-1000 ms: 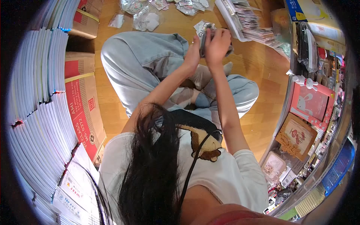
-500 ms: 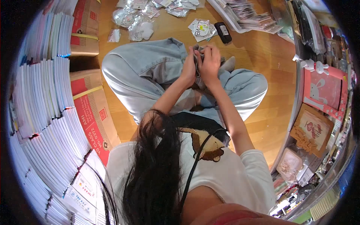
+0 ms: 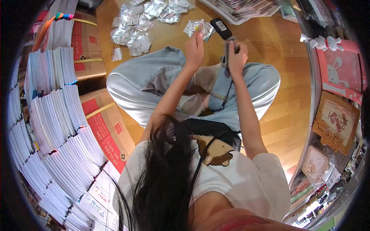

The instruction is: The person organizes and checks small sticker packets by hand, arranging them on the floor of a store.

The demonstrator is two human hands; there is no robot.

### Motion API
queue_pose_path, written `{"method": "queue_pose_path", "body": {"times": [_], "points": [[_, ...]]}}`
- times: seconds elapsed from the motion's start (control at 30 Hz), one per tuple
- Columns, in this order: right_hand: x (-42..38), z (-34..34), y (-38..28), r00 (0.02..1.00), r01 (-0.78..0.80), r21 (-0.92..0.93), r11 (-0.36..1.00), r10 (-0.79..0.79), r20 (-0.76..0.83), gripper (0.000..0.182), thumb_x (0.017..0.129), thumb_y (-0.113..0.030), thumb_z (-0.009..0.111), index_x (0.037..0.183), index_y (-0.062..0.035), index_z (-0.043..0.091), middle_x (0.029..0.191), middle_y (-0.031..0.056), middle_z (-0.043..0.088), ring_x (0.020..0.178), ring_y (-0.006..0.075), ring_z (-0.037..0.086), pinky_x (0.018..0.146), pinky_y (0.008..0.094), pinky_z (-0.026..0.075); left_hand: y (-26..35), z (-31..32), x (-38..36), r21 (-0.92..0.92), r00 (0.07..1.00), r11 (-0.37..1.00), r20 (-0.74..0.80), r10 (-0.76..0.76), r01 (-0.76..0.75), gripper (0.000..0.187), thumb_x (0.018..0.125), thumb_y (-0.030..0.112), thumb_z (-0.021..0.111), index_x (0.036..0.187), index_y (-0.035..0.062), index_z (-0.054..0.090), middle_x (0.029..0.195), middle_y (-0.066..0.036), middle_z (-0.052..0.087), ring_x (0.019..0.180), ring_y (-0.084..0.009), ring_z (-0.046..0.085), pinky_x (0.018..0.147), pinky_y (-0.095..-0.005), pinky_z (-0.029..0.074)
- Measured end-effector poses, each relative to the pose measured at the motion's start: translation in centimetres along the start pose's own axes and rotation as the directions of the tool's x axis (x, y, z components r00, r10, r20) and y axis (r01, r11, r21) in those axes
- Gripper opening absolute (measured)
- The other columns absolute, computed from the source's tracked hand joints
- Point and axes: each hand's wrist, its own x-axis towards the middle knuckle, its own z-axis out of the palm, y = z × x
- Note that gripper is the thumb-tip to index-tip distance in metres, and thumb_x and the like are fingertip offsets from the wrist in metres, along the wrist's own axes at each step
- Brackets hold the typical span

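Apart now, the two hands have separated since the earlier frame, where they met around the grey cloth point(image 3: 225, 58); the left hand point(image 3: 194, 51) has come off it, and the cloth is with the right hand point(image 3: 237, 58) alone. The left hand is released, its fingers extended upward, and it holds nothing that can be seen; it hovers just below the Love packet point(image 3: 204, 32), a clear packet of printed pieces lying on the wooden floor point(image 3: 287, 86). The right hand is closed around the grey cloth, with the thumb side toward the left hand; part of the cloth hangs out beside the fingers, above the crossed legs in light blue jeans point(image 3: 150, 79).

Just above the right hand, the black object point(image 3: 221, 28) with a white label lies flat on the floor, to the right of the Love packet; farther up, the white tray point(image 3: 220, 16) holds a row of packed cards point(image 3: 252, 7). To the upper left, a pile of clear packets point(image 3: 148, 19) spreads over the floor; a small packet point(image 3: 116, 54) lies just below it.

Along the left side stand tall stacks of books point(image 3: 73, 158), beside red and brown cartons point(image 3: 110, 129); along the right side are a pink rabbit frame point(image 3: 341, 67), a white rabbit figure point(image 3: 327, 43) and a wooden frame point(image 3: 336, 119).
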Motion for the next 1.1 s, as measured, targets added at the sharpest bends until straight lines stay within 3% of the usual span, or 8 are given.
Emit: {"method": "queue_pose_path", "body": {"times": [0.1, 0.23, 0.53, 0.67, 0.87, 0.97, 1.07, 1.1], "points": [[-0.6, 0.7, -0.1, 1.0, 0.028, 0.049, 0.998, -0.029, 0.011, 0.03, 0.081, -0.023, 0.061, 0.073, 0.0031, 0.05, 0.075, 0.016, 0.049, 0.07, 0.0322, 0.05, 0.065, 0.0393, 0.04, -5.6, 0.9, 3.6, 0.403, 0.972, 0.885, 0.122, 0.199, -0.232, 0.043, 0.092, 0.031, 0.039, 0.127, 0.0065, 0.043, 0.126, -0.026, 0.041, 0.115, -0.0371, 0.044, 0.095, -0.0383, 0.035], [-0.1, 0.1, -0.2, 0.997, -0.074, 0.145, 0.987, 0.078, -0.023, 0.028, 0.081, -0.023, 0.062, 0.073, 0.0021, 0.052, 0.072, 0.0142, 0.05, 0.066, 0.0277, 0.051, 0.064, 0.0358, 0.041, -8.0, 0.9, 4.9, 0.744, 0.929, 0.57, 0.356, 0.102, -0.347, 0.061, 0.088, 0.046, 0.041, 0.132, 0.0049, 0.033, 0.138, -0.023, 0.027, 0.123, -0.0394, 0.032, 0.098, -0.0519, 0.027], [-0.3, 1.3, 0.6, 0.959, -0.275, 0.244, 0.93, 0.283, 0.002, 0.028, 0.083, -0.025, 0.06, 0.076, 0.0019, 0.053, 0.074, 0.0128, 0.055, 0.069, 0.0238, 0.054, 0.069, 0.033, 0.042, -11.8, -3.6, 17.1, 0.855, 0.945, 0.402, 0.306, 0.118, -0.327, 0.07, 0.084, 0.052, 0.044, 0.134, 0.0044, 0.03, 0.14, -0.017, 0.028, 0.129, -0.0284, 0.03, 0.102, -0.0557, 0.021], [-0.4, 1.3, 0.6, 0.96, -0.276, 0.244, 0.93, 0.28, 0.019, 0.03, 0.082, -0.028, 0.06, 0.077, 0.0017, 0.054, 0.077, 0.0137, 0.057, 0.071, 0.0259, 0.056, 0.07, 0.0336, 0.043, -11.6, -3.8, 18.1, 0.903, 0.896, 0.169, 0.42, -0.146, -0.396, 0.063, 0.082, 0.046, 0.05, 0.129, 0.0062, 0.035, 0.13, -0.015, 0.043, 0.122, -0.0291, 0.04, 0.1, -0.0532, 0.027], [-0.4, 1.5, 0.6, 0.953, -0.3, 0.242, 0.923, 0.3, 0.035, 0.029, 0.082, -0.027, 0.06, 0.078, 0.0012, 0.055, 0.079, 0.0147, 0.058, 0.076, 0.0281, 0.057, 0.072, 0.0333, 0.043, -12.6, -4.6, 17.7, 0.838, 0.835, 0.064, 0.529, 0.152, -0.542, 0.032, 0.081, 0.034, 0.053, 0.098, 0.0074, 0.054, 0.098, -0.009, 0.058, 0.092, -0.0265, 0.057, 0.083, -0.0451, 0.043], [-0.7, 1.5, 0.3, 0.951, -0.307, 0.245, 0.92, 0.304, 0.049, 0.029, 0.082, -0.027, 0.06, 0.079, 0.0013, 0.056, 0.08, 0.0151, 0.058, 0.077, 0.0291, 0.057, 0.073, 0.0335, 0.043, -10.5, -5.2, 17.6, 0.851, 0.884, 0.245, 0.463, 0.063, -0.464, 0.025, 0.081, 0.031, 0.053, 0.086, 0.0068, 0.059, 0.089, -0.012, 0.06, 0.084, -0.0283, 0.059, 0.075, -0.0418, 0.045], [-0.9, 1.4, 0.3, 0.97, -0.243, 0.233, 0.941, 0.238, 0.05, 0.029, 0.082, -0.027, 0.06, 0.079, 0.0012, 0.056, 0.081, 0.0151, 0.058, 0.077, 0.0296, 0.057, 0.073, 0.0338, 0.043, -7.4, -6.0, 15.9, 0.764, 0.968, 0.603, 0.108, 0.228, -0.228, 0.03, 0.084, 0.03, 0.051, 0.078, 0.0014, 0.059, 0.082, -0.012, 0.06, 0.077, -0.0273, 0.06, 0.07, -0.0391, 0.046], [-1.0, 1.3, 0.1, 0.969, -0.246, 0.229, 0.942, 0.24, 0.053, 0.029, 0.082, -0.027, 0.06, 0.079, 0.001, 0.056, 0.081, 0.015, 0.058, 0.077, 0.0297, 0.057, 0.073, 0.034, 0.043, -6.8, -6.8, 15.3, 0.634, 0.99, 0.761, 0.06, 0.126, -0.136, 0.031, 0.085, 0.03, 0.049, 0.077, 0.0009, 0.058, 0.082, -0.01, 0.06, 0.077, -0.0263, 0.06, 0.069, -0.0387, 0.045]]}}
